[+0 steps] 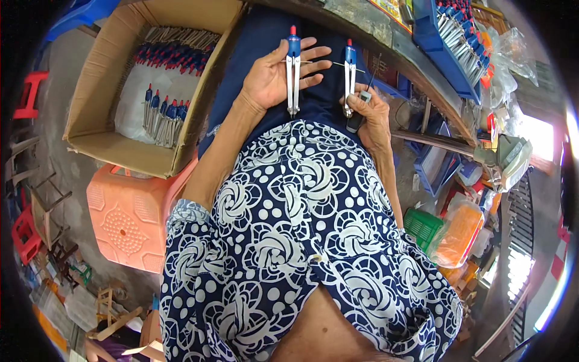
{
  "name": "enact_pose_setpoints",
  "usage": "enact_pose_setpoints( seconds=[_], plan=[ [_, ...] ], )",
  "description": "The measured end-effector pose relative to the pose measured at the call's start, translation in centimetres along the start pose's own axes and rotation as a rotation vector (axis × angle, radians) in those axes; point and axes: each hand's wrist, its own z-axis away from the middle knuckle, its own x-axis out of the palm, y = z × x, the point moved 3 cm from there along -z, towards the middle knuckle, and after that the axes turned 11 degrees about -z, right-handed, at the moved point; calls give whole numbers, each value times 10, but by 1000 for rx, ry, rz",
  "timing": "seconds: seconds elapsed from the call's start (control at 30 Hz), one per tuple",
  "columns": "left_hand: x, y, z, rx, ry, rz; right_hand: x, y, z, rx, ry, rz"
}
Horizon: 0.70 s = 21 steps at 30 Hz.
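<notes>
Compass (pixel 290 72) lies across spread left fingers (pixel 322 64), right fingers (pixel 360 105) pinch a second compass (pixel 350 60) low down; imo keep that pinch light.

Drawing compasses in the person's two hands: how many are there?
2. One drawing compass lies across the fingers of the open left hand; the other compass is gripped near its lower end by the right hand. No third shows in either hand.
</notes>
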Motion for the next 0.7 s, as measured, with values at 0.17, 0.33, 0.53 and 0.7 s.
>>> enact_pose_setpoints(
  seconds=[0.17,0.33,0.53,0.7],
  plan=[
    [-1,0,1,-13,28,12,2,1,-1,8,12,39],
    [-4,-2,0,-31,28,-8,1,2,-3,19,13,38],
    [-6,-4,-2,-58,15,-17,-1,2,-3,20,5,43],
    [-6,-4,-1,-71,-9,-1,0,3,-3,25,-1,24]
  ],
)
